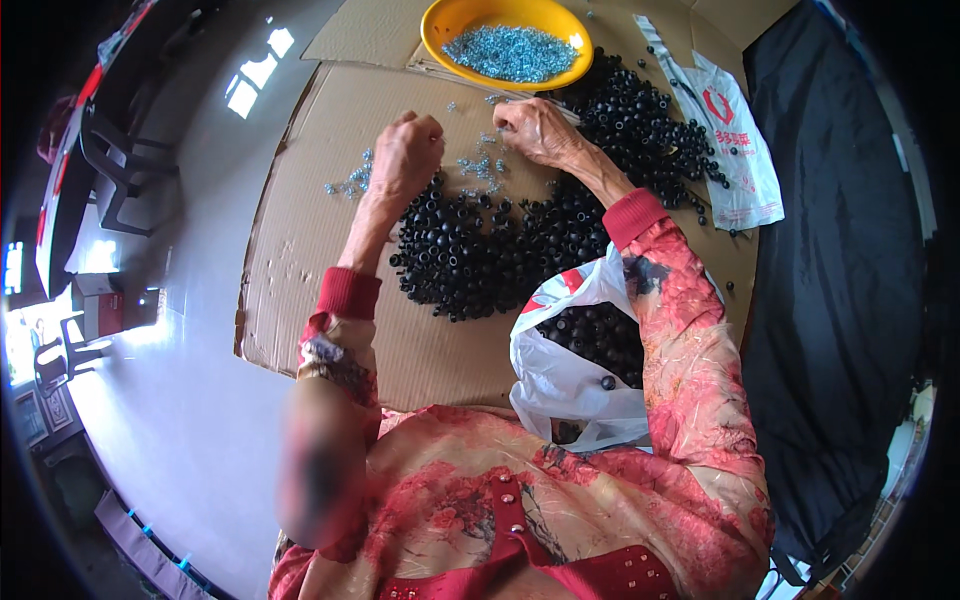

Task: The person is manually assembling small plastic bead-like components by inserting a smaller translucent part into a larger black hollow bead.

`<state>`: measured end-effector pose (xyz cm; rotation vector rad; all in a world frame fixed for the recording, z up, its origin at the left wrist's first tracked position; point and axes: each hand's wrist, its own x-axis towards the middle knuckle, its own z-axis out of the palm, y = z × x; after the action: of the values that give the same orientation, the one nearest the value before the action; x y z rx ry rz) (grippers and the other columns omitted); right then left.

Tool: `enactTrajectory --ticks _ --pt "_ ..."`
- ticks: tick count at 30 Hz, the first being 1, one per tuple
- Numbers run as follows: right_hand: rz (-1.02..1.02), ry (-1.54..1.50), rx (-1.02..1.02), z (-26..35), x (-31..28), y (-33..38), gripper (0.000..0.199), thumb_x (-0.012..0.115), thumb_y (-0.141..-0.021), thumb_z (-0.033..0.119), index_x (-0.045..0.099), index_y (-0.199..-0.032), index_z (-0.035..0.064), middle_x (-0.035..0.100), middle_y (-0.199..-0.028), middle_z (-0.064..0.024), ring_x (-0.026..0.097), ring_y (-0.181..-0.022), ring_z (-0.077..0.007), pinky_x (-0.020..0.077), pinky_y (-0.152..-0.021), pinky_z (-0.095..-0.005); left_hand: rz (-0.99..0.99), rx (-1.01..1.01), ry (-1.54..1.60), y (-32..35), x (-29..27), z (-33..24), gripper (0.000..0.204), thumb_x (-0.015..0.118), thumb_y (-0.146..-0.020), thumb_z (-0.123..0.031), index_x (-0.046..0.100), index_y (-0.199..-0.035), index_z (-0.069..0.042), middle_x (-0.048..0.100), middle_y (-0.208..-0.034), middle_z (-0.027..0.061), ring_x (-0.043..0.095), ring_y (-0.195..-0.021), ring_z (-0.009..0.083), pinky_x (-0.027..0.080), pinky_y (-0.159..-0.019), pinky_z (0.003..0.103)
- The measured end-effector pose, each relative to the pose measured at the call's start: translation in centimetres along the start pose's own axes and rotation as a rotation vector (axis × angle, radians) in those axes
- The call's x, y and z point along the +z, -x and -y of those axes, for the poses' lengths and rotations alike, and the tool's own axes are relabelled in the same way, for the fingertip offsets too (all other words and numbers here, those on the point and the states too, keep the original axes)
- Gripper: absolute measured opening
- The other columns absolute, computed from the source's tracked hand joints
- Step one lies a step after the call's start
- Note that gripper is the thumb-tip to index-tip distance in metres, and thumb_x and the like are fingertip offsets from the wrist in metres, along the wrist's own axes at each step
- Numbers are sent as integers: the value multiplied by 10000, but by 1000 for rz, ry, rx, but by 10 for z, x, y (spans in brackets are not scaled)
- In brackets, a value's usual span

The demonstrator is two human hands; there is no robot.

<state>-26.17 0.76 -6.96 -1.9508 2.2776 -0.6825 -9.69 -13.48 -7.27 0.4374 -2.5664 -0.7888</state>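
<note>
Over the cardboard, my left hand (405, 155) is closed, its fingers curled together above small clear-blue pieces (355, 178). My right hand (540, 130) is closed too, just right of it and below the yellow bowl (432, 35). Anything the fingers hold is hidden or too small to make out. More clear-blue pieces (482, 170) lie scattered between and below the hands. That bowl contains a heap of the same kind (512, 55). Near my wrists spreads a pile of small, round, hollow black pieces (470, 255).
Another heap of black pieces (635, 120) lies right of the bowl. A white plastic bag (545, 365) with black pieces inside sits by my right forearm. Flattened at the right is a printed white bag (740, 160). The cardboard sheet (295, 290) has its left edge beside grey floor (210, 260).
</note>
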Motion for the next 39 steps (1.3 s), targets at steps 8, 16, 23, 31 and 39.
enactTrajectory --ticks 8,16,23,31,39 --pt "29 -371 -129 74 9 -49 121 583 -748 120 626 -795 17 616 -657 -55 577 -578 -134 470 -529 -282 -118 -181 -119 54 -57 27 80 622 -713 -77 620 -777 -29 588 -743 117 595 -697 265 471 -663 362" --pt "239 -342 -139 29 2 -33 160 573 -742 135 654 -831 29 625 -659 -59 573 -562 -147 471 -540 -288 -74 -311 -60 86 -54 37 121 626 -727 -94 632 -833 -37 593 -795 124 601 -715 275 475 -681 370" --pt "54 -193 -68 7 -9 -1 140 554 -728 99 629 -803 8 621 -677 -92 589 -614 -190 477 -599 -306 -60 -232 -165 79 -51 15 230 637 -741 -129 618 -963 -73 583 -912 104 563 -869 293 456 -749 391" --pt "245 -90 -14 16 -9 33 97 581 -695 54 580 -755 -21 605 -690 -147 593 -635 -250 469 -600 -349 -81 78 -77 63 -16 -34 195 624 -748 -81 632 -940 -53 600 -894 111 574 -821 270 469 -749 349" --pt "177 -143 134 6 -15 36 120 566 -712 63 591 -789 -26 620 -696 -145 609 -645 -244 481 -618 -332 76 55 -287 42 19 -37 190 596 -764 -125 639 -939 -65 596 -980 81 507 -963 278 423 -806 388"
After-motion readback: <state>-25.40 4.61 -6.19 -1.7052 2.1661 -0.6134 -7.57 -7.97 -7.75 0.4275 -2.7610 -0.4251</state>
